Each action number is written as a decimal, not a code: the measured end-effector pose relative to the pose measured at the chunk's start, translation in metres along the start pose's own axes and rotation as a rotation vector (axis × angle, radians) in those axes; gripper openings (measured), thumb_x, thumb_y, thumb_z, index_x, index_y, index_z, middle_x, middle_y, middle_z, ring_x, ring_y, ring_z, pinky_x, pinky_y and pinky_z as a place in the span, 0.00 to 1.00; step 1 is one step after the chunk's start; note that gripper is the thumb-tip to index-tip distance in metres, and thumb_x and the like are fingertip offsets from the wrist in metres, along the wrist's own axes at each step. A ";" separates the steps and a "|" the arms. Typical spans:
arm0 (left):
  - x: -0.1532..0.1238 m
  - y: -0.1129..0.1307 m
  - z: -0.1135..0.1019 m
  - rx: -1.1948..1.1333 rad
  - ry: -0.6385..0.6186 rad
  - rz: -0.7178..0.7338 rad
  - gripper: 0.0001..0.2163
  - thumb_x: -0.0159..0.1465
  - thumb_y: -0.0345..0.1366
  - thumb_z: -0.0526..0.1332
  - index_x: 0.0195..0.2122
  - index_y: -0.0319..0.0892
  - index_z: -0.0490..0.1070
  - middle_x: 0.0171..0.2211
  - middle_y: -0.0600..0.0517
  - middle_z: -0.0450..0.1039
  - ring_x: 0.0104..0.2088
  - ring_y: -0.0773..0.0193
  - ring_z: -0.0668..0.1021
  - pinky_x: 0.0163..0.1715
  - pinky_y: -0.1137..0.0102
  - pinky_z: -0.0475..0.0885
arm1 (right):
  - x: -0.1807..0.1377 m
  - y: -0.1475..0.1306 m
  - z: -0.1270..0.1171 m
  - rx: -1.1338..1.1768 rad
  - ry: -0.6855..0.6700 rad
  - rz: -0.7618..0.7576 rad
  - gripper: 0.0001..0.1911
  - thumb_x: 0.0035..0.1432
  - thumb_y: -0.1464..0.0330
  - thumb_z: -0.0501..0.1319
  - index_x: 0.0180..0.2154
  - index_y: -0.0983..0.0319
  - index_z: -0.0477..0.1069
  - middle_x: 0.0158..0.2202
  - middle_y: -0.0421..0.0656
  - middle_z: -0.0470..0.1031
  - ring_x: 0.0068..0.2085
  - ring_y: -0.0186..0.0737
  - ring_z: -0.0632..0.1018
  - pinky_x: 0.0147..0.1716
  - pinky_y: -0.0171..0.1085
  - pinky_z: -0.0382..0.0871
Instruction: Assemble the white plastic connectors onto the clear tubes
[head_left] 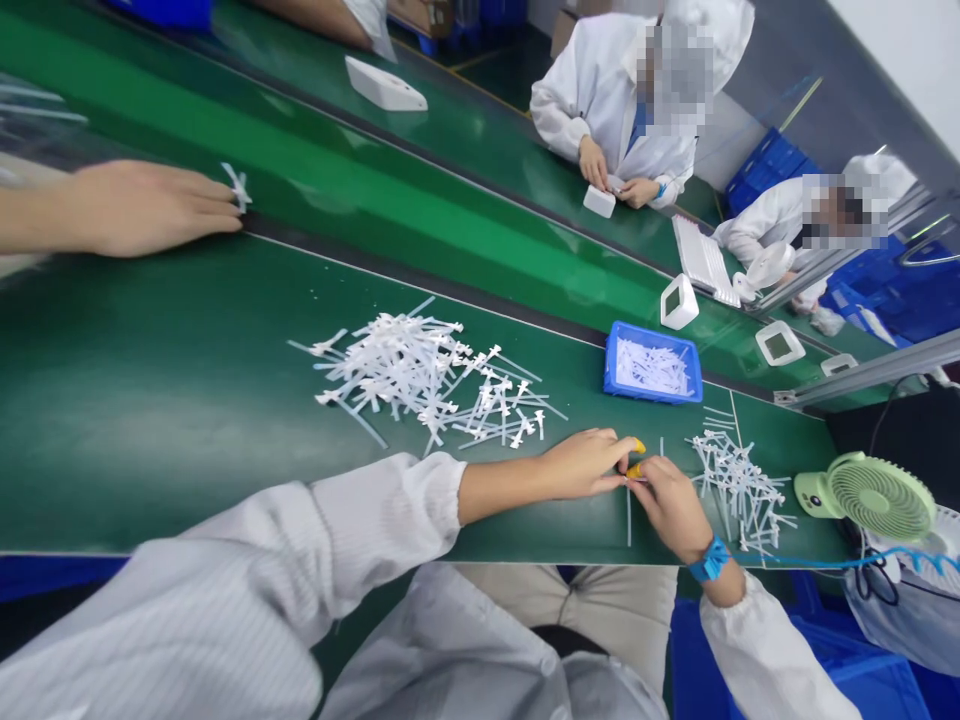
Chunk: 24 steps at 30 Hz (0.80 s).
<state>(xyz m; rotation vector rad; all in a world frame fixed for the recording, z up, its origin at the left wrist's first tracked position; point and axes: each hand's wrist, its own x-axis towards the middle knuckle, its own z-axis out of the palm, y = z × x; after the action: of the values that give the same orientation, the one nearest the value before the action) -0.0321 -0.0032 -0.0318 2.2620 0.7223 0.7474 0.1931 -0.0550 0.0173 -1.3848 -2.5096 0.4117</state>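
Note:
My left hand [596,465] and my right hand [670,503] meet near the front edge of the green bench, fingertips almost touching. Yellow covers sit on some fingertips. Both hands are closed in a pinch on a small white piece, mostly hidden by the fingers; a thin translucent tube [628,518] hangs below it. A blue strap [711,560] circles my right wrist. Left of my hands lies a large pile of thin tubes with white ends [409,365]. To the right is a smaller pile of similar tubes [739,480].
A blue bin [652,393] of small white parts stands beyond my hands. At right is a green fan [874,495] near a coiled blue cord [919,557]. Another person's hand [150,208] rests at left. Co-workers sit across the conveyor [480,220], near white devices [679,302].

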 end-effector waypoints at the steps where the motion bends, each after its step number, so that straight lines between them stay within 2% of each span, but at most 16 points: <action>1: -0.001 0.001 -0.001 0.009 0.008 0.012 0.19 0.70 0.39 0.71 0.58 0.45 0.68 0.44 0.50 0.81 0.45 0.52 0.81 0.43 0.64 0.71 | -0.001 -0.001 -0.002 0.027 -0.004 0.014 0.11 0.77 0.68 0.57 0.38 0.58 0.74 0.39 0.46 0.80 0.41 0.48 0.80 0.41 0.44 0.76; 4: -0.002 0.003 -0.002 0.057 0.010 0.036 0.20 0.68 0.41 0.73 0.56 0.44 0.69 0.44 0.49 0.79 0.44 0.52 0.81 0.43 0.63 0.70 | -0.007 -0.003 -0.008 0.169 0.028 0.082 0.10 0.76 0.70 0.57 0.45 0.58 0.77 0.46 0.48 0.82 0.46 0.48 0.82 0.46 0.45 0.78; 7: -0.002 0.003 -0.001 0.117 -0.004 0.059 0.18 0.69 0.42 0.72 0.54 0.44 0.70 0.45 0.48 0.79 0.45 0.51 0.80 0.44 0.62 0.71 | -0.019 -0.004 -0.004 0.345 0.173 0.190 0.13 0.77 0.68 0.56 0.54 0.57 0.77 0.52 0.49 0.82 0.50 0.47 0.83 0.52 0.45 0.80; 12: -0.001 0.001 0.000 0.171 -0.062 0.096 0.06 0.75 0.39 0.65 0.47 0.43 0.75 0.44 0.46 0.79 0.46 0.52 0.79 0.46 0.62 0.71 | -0.033 -0.006 0.028 0.554 0.422 0.382 0.12 0.77 0.62 0.59 0.53 0.59 0.77 0.49 0.49 0.84 0.47 0.47 0.85 0.52 0.47 0.81; 15: -0.002 0.006 -0.005 0.014 -0.010 0.017 0.06 0.76 0.37 0.62 0.42 0.44 0.76 0.40 0.49 0.80 0.43 0.56 0.79 0.47 0.65 0.71 | -0.033 -0.013 0.046 0.705 0.583 0.508 0.15 0.76 0.58 0.61 0.54 0.61 0.76 0.45 0.49 0.85 0.42 0.47 0.86 0.48 0.47 0.82; 18: -0.002 0.015 -0.011 -0.254 0.067 -0.157 0.06 0.74 0.38 0.64 0.41 0.43 0.77 0.37 0.52 0.80 0.39 0.60 0.80 0.42 0.69 0.72 | -0.032 -0.021 0.053 0.857 0.695 0.578 0.18 0.74 0.55 0.64 0.55 0.61 0.77 0.47 0.50 0.85 0.40 0.46 0.85 0.44 0.45 0.82; 21: -0.002 0.022 -0.014 -0.471 0.055 -0.285 0.07 0.72 0.39 0.64 0.42 0.42 0.77 0.37 0.52 0.81 0.36 0.62 0.81 0.39 0.71 0.73 | -0.032 -0.028 0.051 0.985 0.699 0.563 0.17 0.73 0.54 0.65 0.50 0.60 0.80 0.45 0.49 0.85 0.37 0.43 0.84 0.40 0.42 0.81; 24: -0.004 0.024 -0.014 -0.479 0.048 -0.300 0.08 0.71 0.39 0.64 0.42 0.41 0.78 0.38 0.51 0.81 0.38 0.61 0.81 0.39 0.70 0.73 | -0.033 -0.029 0.050 1.076 0.648 0.524 0.18 0.76 0.53 0.62 0.46 0.60 0.81 0.40 0.47 0.85 0.33 0.41 0.83 0.38 0.41 0.79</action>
<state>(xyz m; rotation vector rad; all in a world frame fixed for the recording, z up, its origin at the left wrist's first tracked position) -0.0372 -0.0158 -0.0080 1.6674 0.7865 0.7369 0.1705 -0.1045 -0.0214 -1.3196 -1.0547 1.0042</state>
